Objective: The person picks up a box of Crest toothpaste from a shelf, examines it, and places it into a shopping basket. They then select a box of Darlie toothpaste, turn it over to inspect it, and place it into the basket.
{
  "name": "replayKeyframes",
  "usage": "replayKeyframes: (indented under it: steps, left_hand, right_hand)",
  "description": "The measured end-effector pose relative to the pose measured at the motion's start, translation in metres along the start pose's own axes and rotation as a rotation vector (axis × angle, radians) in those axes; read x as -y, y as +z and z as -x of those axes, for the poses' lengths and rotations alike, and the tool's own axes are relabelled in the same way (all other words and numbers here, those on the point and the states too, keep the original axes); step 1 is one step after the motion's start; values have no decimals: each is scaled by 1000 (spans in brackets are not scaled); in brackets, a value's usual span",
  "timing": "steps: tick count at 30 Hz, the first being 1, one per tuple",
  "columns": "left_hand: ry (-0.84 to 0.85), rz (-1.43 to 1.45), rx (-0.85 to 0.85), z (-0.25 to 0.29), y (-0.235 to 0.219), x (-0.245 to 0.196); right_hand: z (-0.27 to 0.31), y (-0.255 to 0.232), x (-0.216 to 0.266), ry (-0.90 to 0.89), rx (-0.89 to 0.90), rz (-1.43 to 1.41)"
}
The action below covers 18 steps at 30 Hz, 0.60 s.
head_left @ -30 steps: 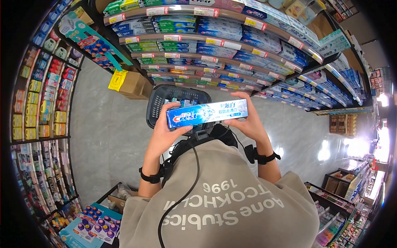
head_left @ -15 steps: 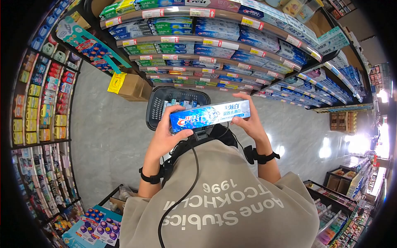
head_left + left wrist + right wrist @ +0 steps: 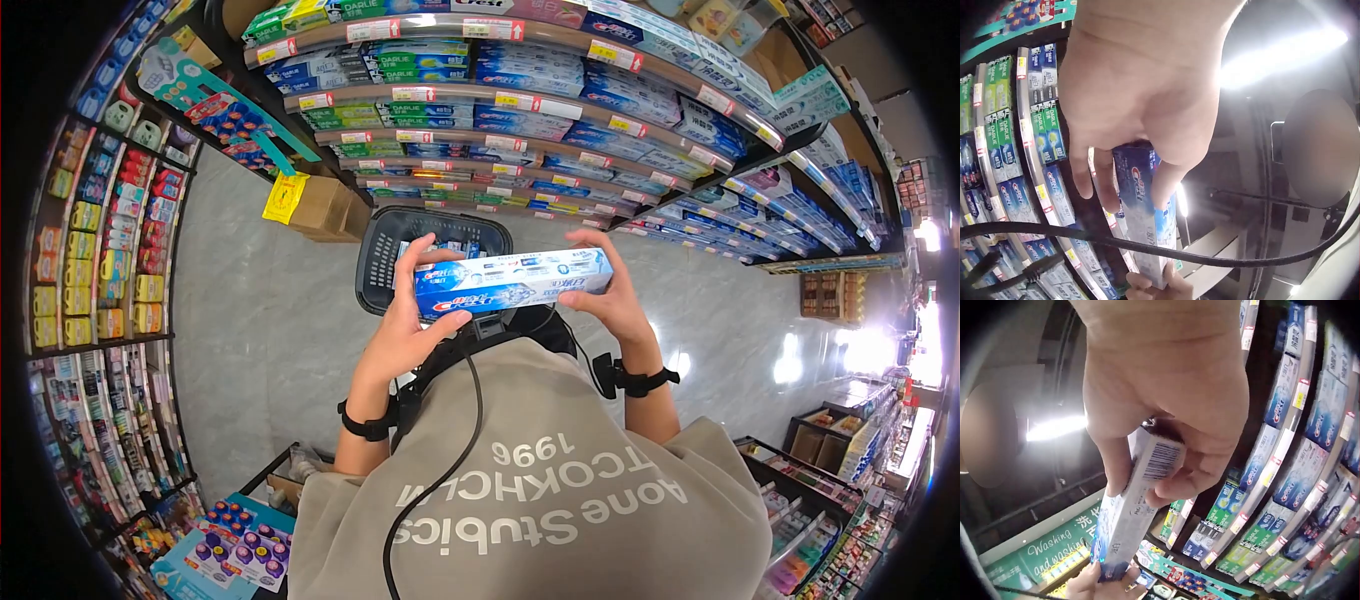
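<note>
A long blue and white Crest toothpaste box [image 3: 512, 281] is held level in front of my chest, above a black shopping basket [image 3: 385, 250]. My left hand [image 3: 420, 300] grips its left end, thumb underneath and fingers over the top. My right hand [image 3: 600, 285] pinches the right end. In the left wrist view the box [image 3: 1144, 212] runs away from my left hand [image 3: 1129, 175] toward the other hand's fingertips. The right wrist view shows a barcode on the box [image 3: 1129, 512] under my right hand [image 3: 1160, 469].
Curved shelves [image 3: 520, 100] packed with toothpaste boxes rise ahead. A cardboard carton [image 3: 320, 205] sits on the grey floor at left. More shelving [image 3: 90, 230] lines the left side, and a low display [image 3: 235, 550] stands by my left elbow.
The box has been rolled about its long axis, so the big Crest face now tilts downward and a narrower side faces me. Both hands kept their hold at the ends.
</note>
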<state>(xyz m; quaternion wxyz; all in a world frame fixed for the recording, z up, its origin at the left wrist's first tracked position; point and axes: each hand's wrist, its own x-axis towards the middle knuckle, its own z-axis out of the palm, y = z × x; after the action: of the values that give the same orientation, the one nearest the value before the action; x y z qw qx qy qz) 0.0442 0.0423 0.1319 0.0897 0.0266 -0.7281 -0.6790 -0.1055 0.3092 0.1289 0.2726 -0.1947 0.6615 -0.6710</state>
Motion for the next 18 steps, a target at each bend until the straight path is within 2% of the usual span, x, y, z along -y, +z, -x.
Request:
replayKeyframes:
  steps: [4,7,10,18]
  left_hand:
    - [-59,77,10,-2,0,-11]
    - [38,-69,100,-1,-11,8]
    - [-47,70,79,2,-11,7]
    - [110,133,125,2,-21,15]
  right_hand:
    - [-2,-3,-6,-41,22,-13]
    - [-2,-1,-3,-69,47,-46]
    - [-4,4,-1,-129,72,-59]
    - [-12,8,0,-331,81,185]
